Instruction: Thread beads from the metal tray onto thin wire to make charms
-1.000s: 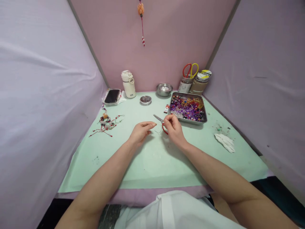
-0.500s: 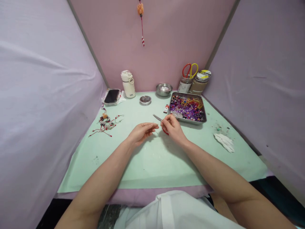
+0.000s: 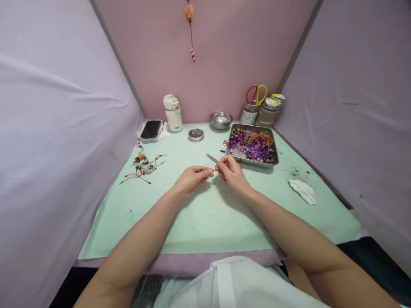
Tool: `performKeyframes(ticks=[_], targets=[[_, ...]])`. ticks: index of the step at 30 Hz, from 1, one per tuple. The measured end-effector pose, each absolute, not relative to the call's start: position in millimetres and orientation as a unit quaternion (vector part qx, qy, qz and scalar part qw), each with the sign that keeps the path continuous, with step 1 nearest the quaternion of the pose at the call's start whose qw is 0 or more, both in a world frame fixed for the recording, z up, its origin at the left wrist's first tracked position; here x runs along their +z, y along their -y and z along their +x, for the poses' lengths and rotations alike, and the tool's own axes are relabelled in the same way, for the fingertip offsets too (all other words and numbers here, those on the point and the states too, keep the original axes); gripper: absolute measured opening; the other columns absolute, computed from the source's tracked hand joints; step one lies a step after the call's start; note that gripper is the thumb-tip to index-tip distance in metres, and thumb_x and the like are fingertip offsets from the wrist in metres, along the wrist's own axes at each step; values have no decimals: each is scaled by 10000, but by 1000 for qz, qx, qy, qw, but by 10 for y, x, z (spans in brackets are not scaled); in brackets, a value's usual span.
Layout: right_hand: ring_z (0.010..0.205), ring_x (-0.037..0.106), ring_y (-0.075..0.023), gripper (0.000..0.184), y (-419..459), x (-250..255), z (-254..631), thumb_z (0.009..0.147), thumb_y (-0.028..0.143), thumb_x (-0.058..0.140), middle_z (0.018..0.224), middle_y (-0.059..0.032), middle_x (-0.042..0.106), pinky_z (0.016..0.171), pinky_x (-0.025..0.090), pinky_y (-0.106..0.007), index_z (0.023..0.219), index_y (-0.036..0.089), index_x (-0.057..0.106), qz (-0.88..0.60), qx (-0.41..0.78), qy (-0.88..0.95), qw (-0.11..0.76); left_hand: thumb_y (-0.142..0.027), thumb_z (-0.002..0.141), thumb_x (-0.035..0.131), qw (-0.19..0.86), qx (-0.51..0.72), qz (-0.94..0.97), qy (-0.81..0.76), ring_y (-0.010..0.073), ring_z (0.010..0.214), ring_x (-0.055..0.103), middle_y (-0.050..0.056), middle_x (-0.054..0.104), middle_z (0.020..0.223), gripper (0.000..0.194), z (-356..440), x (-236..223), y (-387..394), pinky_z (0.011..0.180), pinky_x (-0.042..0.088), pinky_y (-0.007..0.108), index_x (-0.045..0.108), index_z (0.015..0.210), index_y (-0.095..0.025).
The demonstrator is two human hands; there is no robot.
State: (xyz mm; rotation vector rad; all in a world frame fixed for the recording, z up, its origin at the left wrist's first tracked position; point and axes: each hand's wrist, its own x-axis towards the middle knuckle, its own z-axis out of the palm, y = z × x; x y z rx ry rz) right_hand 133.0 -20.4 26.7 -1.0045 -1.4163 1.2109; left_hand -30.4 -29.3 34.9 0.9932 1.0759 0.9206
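My left hand (image 3: pixel 193 179) is closed, thumb against fingers, on a thin thread (image 3: pixel 211 177) whose loose end barely shows under the fingertips. Close to those fingertips, my right hand (image 3: pixel 233 173) is closed in a pinch; what sits between its fingers is too small to make out. Scissors (image 3: pixel 212 158) lie partly behind the right hand, blades pointing up and left, their handles hidden now. Beyond that hand stands a metal tray (image 3: pixel 257 163) of purple, red and dark beads with tangled cords.
Beaded cords (image 3: pixel 144 167) lie on the left. Along the back are a phone (image 3: pixel 151 129), a cream bottle (image 3: pixel 174 115), a round container (image 3: pixel 195 135), a metal bowl (image 3: pixel 221 121) and a jar holding scissors (image 3: pixel 249 116). A white glove (image 3: pixel 302 191) lies right.
My left fingertips have moved slightly right, nearer the right hand. The right hand has shifted a little left and now covers the red scissor handles. The scissor blades have stayed in place.
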Motion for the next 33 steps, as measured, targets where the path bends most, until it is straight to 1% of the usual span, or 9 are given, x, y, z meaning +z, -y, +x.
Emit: performKeyframes(ticks=[5,9,13,18,20,23,27,30,33], targets=[[465,352,-92,159,201,243,1324,849,354,513,603,59,488,459,283,-234,793,230,431,-406,500,587,491,-338,584,800,625,405,448,-494,77,536,429,39,643,695,268,-302,333,288,537,322,249,737,761,-148],[498,388,-97,144,169,195,1335,849,348,505,692,35,543,479,305,-242,806,229,438,-406,482,596,498,-336,591,795,625,421,438,-490,76,549,430,35,635,704,251,-302,339,293,543,330,245,733,746,-149],[531,420,-118,141,153,178,1336,826,341,525,672,43,489,508,332,-259,837,235,433,-432,450,590,512,-309,574,809,647,442,398,-476,71,565,443,29,617,681,238,-306,350,280,545,345,225,719,715,-140],[567,443,-112,221,192,177,1307,784,314,578,780,29,474,541,360,-265,904,234,410,-456,394,622,500,-262,563,808,665,477,346,-459,55,546,437,21,600,645,214,-310,353,247,508,321,195,695,681,-124],[562,437,-109,232,213,174,1297,773,288,586,774,30,467,545,361,-265,907,229,405,-459,366,642,493,-247,559,806,662,490,334,-459,49,545,436,18,592,640,207,-304,357,242,500,315,186,683,666,-119],[557,417,-108,180,240,171,1290,780,248,575,761,25,462,561,363,-265,885,216,432,-450,323,685,473,-238,551,802,658,502,323,-459,43,544,431,11,576,646,210,-288,358,241,487,305,178,665,652,-115],[666,474,-137,39,275,188,1297,825,201,529,799,-10,501,621,378,-272,864,198,522,-422,277,747,433,-265,552,791,652,516,323,-453,39,528,410,-6,556,647,228,-277,347,237,476,295,184,641,649,-124],[716,502,-152,70,290,216,1313,872,189,484,807,-22,528,655,386,-280,847,198,549,-394,261,775,421,-285,580,770,626,527,345,-460,44,527,407,-15,556,655,222,-287,342,237,491,309,192,644,685,-135],[763,516,-167,101,272,241,1340,898,189,465,838,-39,548,695,398,-293,843,197,550,-379,228,788,428,-312,642,718,547,513,432,-501,74,565,456,-5,589,672,196,-309,336,239,547,359,215,659,731,-148]])
